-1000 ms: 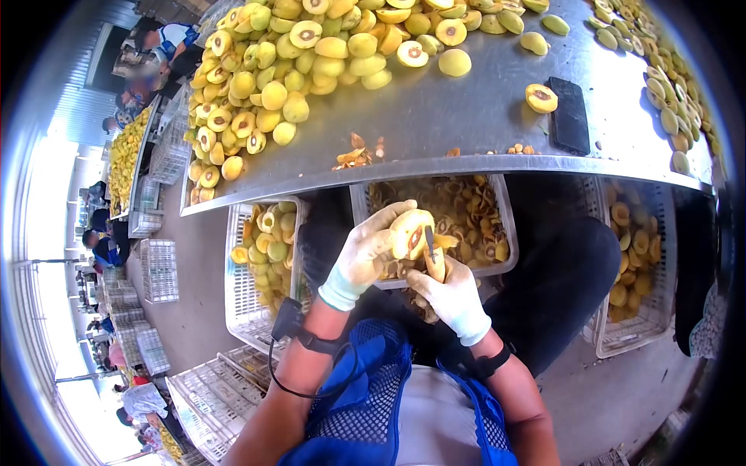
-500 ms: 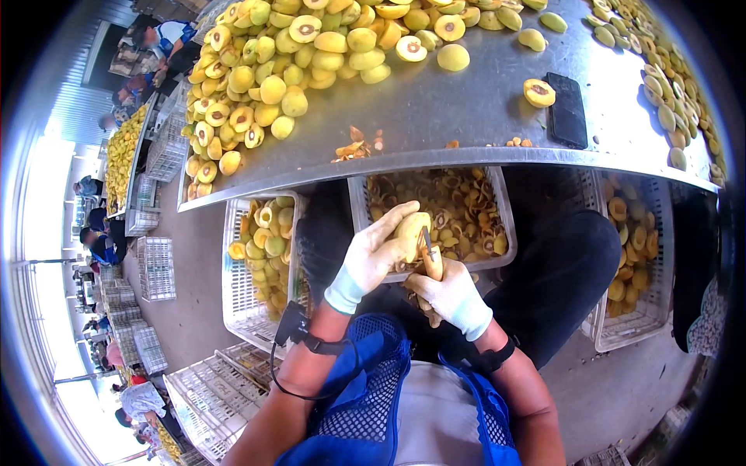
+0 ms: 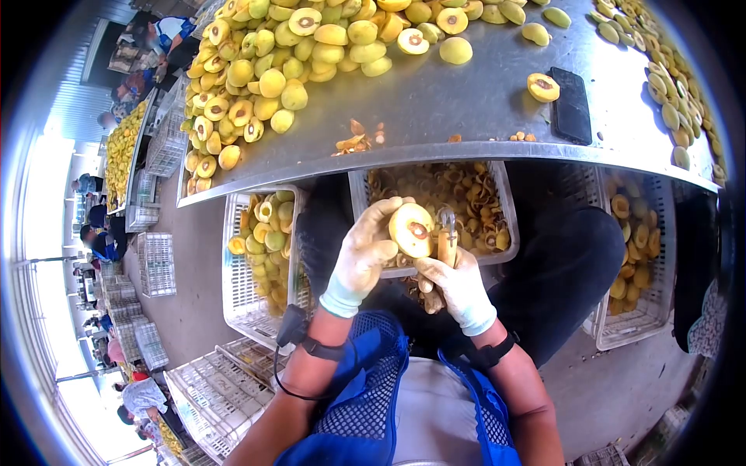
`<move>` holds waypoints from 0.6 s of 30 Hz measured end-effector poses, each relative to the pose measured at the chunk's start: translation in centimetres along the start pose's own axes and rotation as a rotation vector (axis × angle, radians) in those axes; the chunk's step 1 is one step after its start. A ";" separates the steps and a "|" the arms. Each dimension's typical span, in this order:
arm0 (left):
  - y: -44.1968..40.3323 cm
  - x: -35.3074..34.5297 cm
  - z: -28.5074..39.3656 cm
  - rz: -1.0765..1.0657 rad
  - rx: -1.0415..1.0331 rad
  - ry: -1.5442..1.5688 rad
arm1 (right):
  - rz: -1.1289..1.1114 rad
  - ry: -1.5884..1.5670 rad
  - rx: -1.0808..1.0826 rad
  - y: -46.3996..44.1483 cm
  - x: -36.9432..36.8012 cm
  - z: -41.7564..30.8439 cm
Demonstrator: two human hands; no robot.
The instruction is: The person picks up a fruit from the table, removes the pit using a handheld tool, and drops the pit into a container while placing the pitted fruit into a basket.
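My left hand [image 3: 368,247], in a pale stained glove, grips a yellow peach half [image 3: 412,231] with its cut face and brown centre turned up. In my gloved right hand [image 3: 454,289] is a corer [image 3: 447,245] with a wooden handle, its looped metal tip pointing up beside the peach half, apparently just apart from it. Below both hands stands a crate [image 3: 509,233] of peach scraps and trimmings [image 3: 468,198], partly covered by the hands.
A metal table [image 3: 435,109] carries a heap of peach halves [image 3: 311,46], a phone [image 3: 570,106] and a lone half [image 3: 542,88]. Crates of peaches stand at left [image 3: 233,291] and right [image 3: 602,334]. Other people [image 3: 167,35] work at far left.
The peach half has turned so its cut face shows. The corer's tip has come out of the fruit and now stands upright to its right.
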State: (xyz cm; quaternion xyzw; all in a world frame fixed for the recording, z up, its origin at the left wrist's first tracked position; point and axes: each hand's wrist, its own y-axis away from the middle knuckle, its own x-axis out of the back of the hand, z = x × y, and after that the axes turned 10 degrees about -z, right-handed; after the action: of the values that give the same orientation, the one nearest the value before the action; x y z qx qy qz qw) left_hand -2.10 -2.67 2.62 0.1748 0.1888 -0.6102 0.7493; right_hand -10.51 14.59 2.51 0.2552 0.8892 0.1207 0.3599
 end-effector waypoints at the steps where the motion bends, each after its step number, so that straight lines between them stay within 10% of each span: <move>1: 0.1 0.1 0.2 0.033 0.008 -0.044 | -0.006 0.006 0.006 0.0 0.0 0.0; 18: 0.7 -0.6 1.9 0.014 0.260 -0.237 | 0.055 0.201 0.011 -0.1 -0.5 -0.2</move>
State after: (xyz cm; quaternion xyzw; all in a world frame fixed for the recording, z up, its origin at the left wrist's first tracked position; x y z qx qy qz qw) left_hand -1.43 -2.93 4.58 0.1982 0.0174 -0.6406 0.7417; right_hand -10.35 14.22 2.93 0.2681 0.9141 0.1505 0.2642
